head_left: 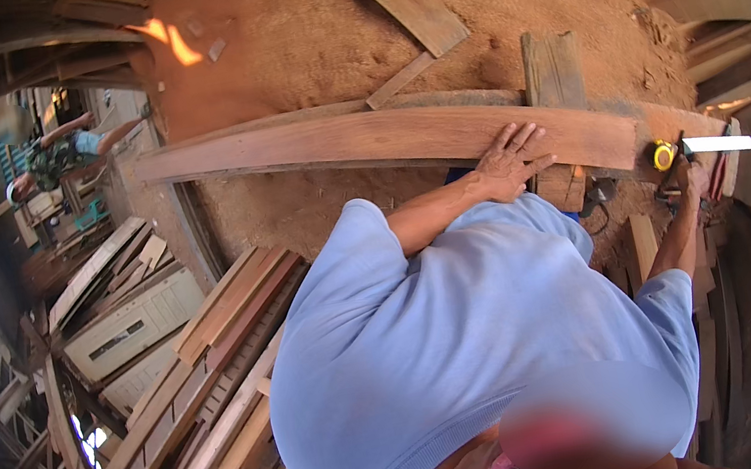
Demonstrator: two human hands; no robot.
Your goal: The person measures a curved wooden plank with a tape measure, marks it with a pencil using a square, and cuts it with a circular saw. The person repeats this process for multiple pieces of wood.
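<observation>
A long reddish-brown plank (360,145) runs from left to right in front of me, on top of other boards. My left hand (512,162) lies flat on the plank toward its right part, fingers spread, holding nothing. Just beyond the plank's right end, my right hand (693,176) is closed around the dark handle of a try square; its bright blade (719,144) points to the right. A yellow tape measure (664,153) rests beside that hand, between it and the plank's end. Part of the right hand's grip is hidden.
Stacked timber (208,364) and a pale panel (135,322) lie at the left. Loose boards (403,3) rest on sawdust-covered ground (283,50) at the far side. More boards (726,2) lean at the right. Another person (61,159) is at the far left.
</observation>
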